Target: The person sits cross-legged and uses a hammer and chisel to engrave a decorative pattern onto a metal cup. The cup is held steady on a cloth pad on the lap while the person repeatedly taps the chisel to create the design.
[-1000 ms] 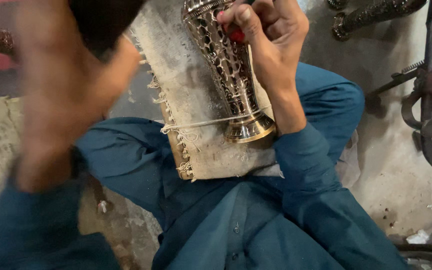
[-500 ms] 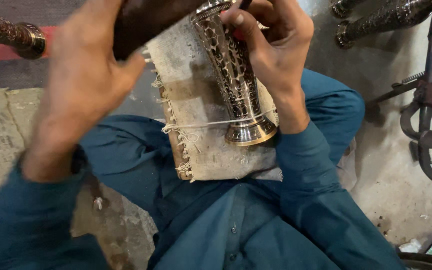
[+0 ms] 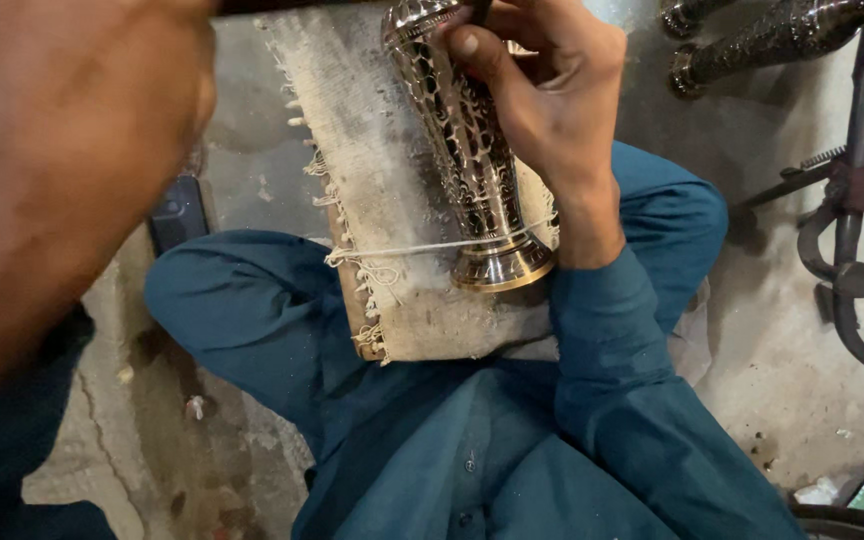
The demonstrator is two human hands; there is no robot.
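An engraved metal vase lies on a cloth-wrapped board across my lap, its flared foot toward me. A white string crosses the board and the vase near the foot. My right hand rests on the upper part of the vase, fingers pinched on a small dark tool whose tip is hidden. Raised close to the camera, my left hand is blurred and fills the left side. It grips a dark wooden tool that runs along the top edge.
More patterned metal pieces lie on the concrete floor at the top right. Curved metal bars stand at the right edge. A flat dark object lies on the floor left of the board. Scraps lie bottom right.
My left hand has risen closer to the camera with the dark tool, which is now almost out of frame. The right hand and the vase have stayed in place.
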